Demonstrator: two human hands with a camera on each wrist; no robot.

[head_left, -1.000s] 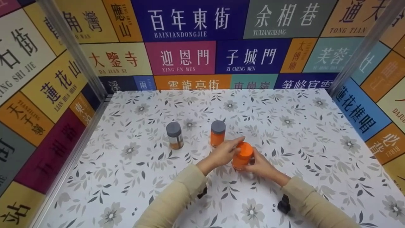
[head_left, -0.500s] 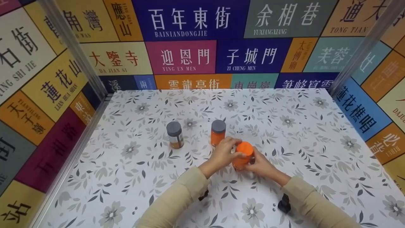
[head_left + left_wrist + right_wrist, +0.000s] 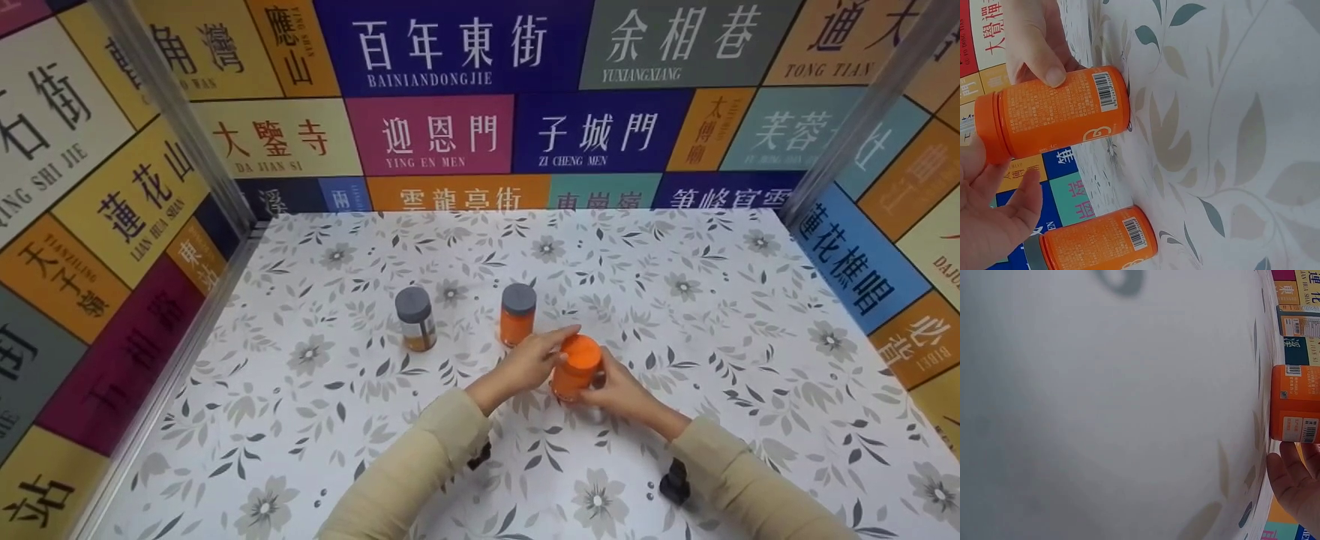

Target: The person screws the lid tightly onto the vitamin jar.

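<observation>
My right hand (image 3: 624, 391) grips the body of an orange plastic bottle (image 3: 571, 381), its thumb on the near side. In the left wrist view a barcode shows on this bottle (image 3: 1061, 109), its base close to the cloth. My left hand (image 3: 525, 366) is at the bottle's round orange lid (image 3: 582, 351), fingers stretched along it. One finger meets the lid's edge in the left wrist view, while another finger (image 3: 1028, 191) stands apart from it. The right wrist view shows part of the orange bottle (image 3: 1297, 402) beside fingers of the right hand (image 3: 1297, 492).
Just behind the left hand stands an orange bottle with a grey lid (image 3: 517, 322). Farther left is a clear bottle with a grey lid (image 3: 416, 322). A leaf-patterned cloth (image 3: 300, 420) covers the table, enclosed by sign-printed walls (image 3: 435, 135).
Half a second ago the left thumb lay across the near side of the lid; now it is drawn back and the fingers reach out again. The right hand and both other bottles stayed put.
</observation>
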